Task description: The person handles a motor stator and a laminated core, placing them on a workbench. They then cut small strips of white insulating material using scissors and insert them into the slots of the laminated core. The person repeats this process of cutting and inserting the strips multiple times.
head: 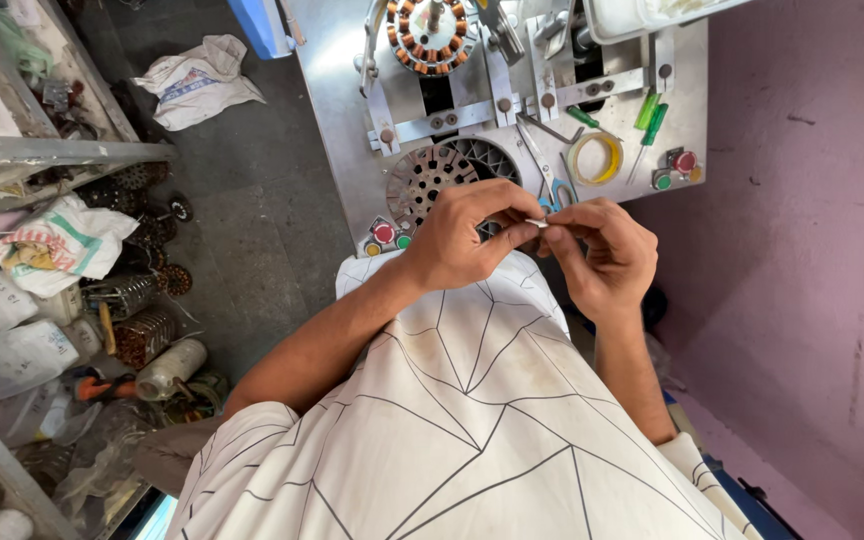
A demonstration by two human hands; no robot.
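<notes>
So the person in the white shirt with thin black lines is holding both hands together right at the near edge of the grey metal tabletop [337,120]. The left hand [467,240] is curling its fingers in, thumb and forefinger pinching one end of a small thin white strip [538,223]. The right hand [602,250] is doing the same from the other side, fingertips closing on the far end of that strip. So the little white piece is sitting between the two hands, gripped by both, hovering just above the tabletop edge and the person's lap. It's too small to tell what it's made of.

Right behind the left hand a round perforated metal disc with slotted ribs [442,175] is lying set into the tabletop. Further back a round stator ring wound with copper coils [432,32] is sitting on the machine. Just beyond the right hand a roll of yellowish clear tape [595,158] is resting flat, with blue-handled scissors [552,185] beside it and two green-handled screwdrivers [650,118] a bit past that. Red and green push buttons [390,237] are sitting at the near left corner of the tabletop.

Off to the left, a white sack [197,80] is lying on the dark floor, and cluttered shelves [52,150] are holding bags and more wound parts.
</notes>
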